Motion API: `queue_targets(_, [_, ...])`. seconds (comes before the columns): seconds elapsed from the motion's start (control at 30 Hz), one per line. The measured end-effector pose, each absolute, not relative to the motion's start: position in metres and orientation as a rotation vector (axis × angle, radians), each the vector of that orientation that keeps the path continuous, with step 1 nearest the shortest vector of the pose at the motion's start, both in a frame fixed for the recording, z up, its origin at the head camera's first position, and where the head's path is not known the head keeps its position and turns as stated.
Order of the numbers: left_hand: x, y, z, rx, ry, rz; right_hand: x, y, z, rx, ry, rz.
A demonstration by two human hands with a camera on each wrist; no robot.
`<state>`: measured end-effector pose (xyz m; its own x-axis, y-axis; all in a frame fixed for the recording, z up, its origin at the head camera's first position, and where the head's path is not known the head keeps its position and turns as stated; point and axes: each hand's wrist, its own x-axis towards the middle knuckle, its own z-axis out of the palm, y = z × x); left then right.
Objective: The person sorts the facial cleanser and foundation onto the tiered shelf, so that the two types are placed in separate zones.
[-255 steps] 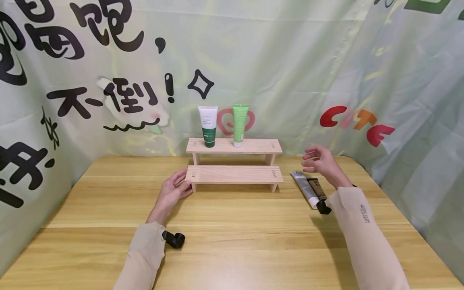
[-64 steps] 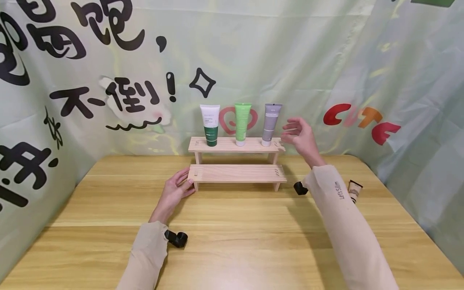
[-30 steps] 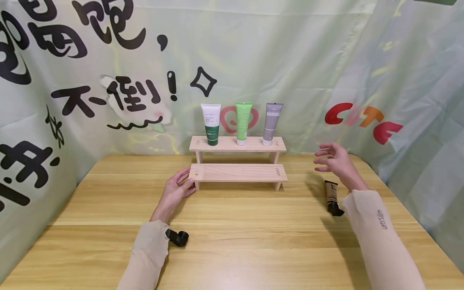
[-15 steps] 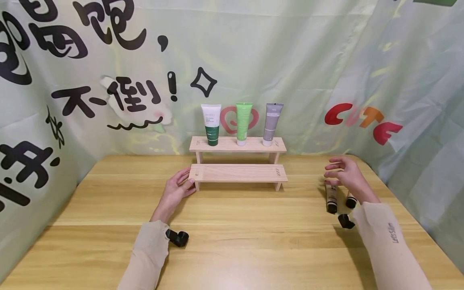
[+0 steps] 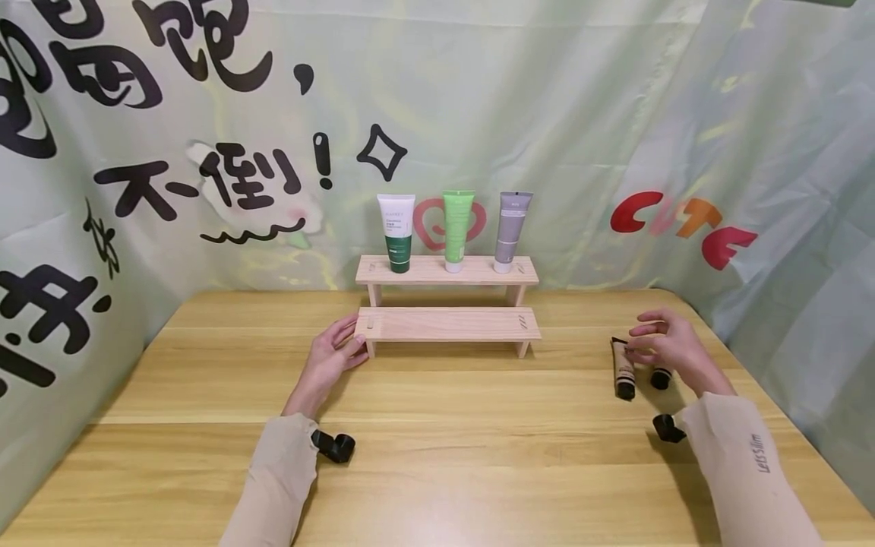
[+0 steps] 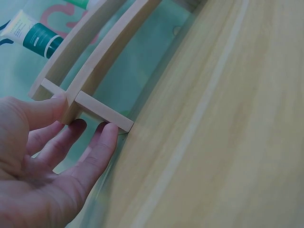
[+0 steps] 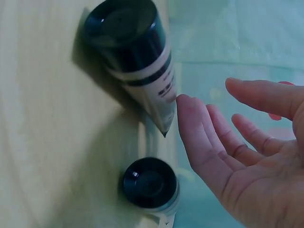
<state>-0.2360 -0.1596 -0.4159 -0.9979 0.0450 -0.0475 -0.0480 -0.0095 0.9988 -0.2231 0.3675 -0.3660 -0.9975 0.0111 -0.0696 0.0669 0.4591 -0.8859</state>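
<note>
A two-tier wooden display rack [image 5: 447,325] stands at the table's back. My left hand [image 5: 326,363] holds the left end of its lower tier; the left wrist view shows the thumb on the board's corner and the fingers around the end. Over at the right, my right hand [image 5: 673,351] hovers by two small beige tubes with black caps, fingers loosely bent and gripping nothing. One beige tube [image 5: 623,371] lies left of the hand; the other tube's black cap [image 5: 661,378] shows below it, its body mostly hidden. In the right wrist view the fingertips are close to one tube [image 7: 164,92]; contact is unclear.
On the upper tier stand a white-and-green tube [image 5: 396,232], a bright green tube [image 5: 456,230] and a grey-purple tube [image 5: 511,232], caps down. A printed curtain [image 5: 560,114] closes off the back and sides. Black wrist cameras [image 5: 333,447] project from both sleeves.
The grey-purple tube has gone from the table to the rack's upper tier. My right hand has since moved right and down to the beige tubes. My left hand keeps its place.
</note>
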Motion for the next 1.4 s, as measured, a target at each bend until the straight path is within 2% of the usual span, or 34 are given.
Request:
queue_targets(0.97, [-0.236, -0.16, -0.415, -0.009, 2.159, 2.188, -0.222, 0.363, -0.368, 0.067, 2.536, -1.234])
queue_targets(1.4, [-0.235, -0.16, -0.415, 0.007, 2.16, 2.194, -0.228, 0.346, -0.354, 0.053, 2.572, -1.393])
